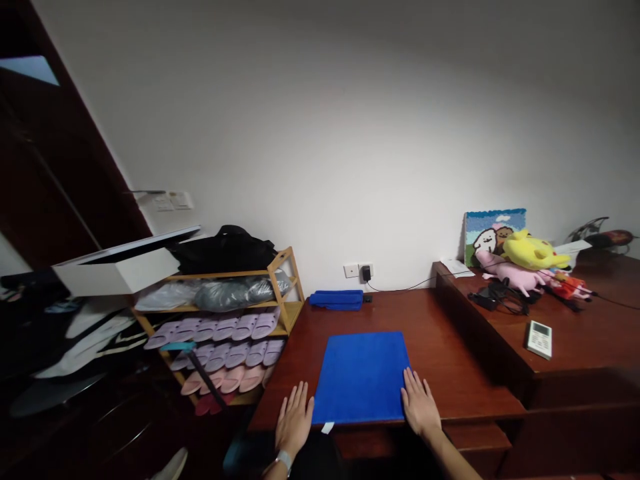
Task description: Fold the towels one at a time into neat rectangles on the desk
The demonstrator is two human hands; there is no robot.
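A blue cloth (363, 378) lies spread flat on the brown wooden table (465, 393), a small white tag showing at its front edge. My left hand (295, 418) rests palm down just left of the cloth's front corner, fingers stretched out, holding nothing. On the other side, my right hand (421, 403) lies flat with its fingertips at the cloth's right edge, also holding nothing. A second blue cloth (336, 300), folded into a narrow strip, sits at the back of the table by the wall.
A shoe rack (280, 293) with several rows of slippers (245, 326) stands left, a black bag (227, 250) and white box (130, 270) on top. Right, a higher desk surface holds plush toys (535, 252), cables (505, 298) and a white remote-like device (539, 339). A plug (367, 273) sits in the wall.
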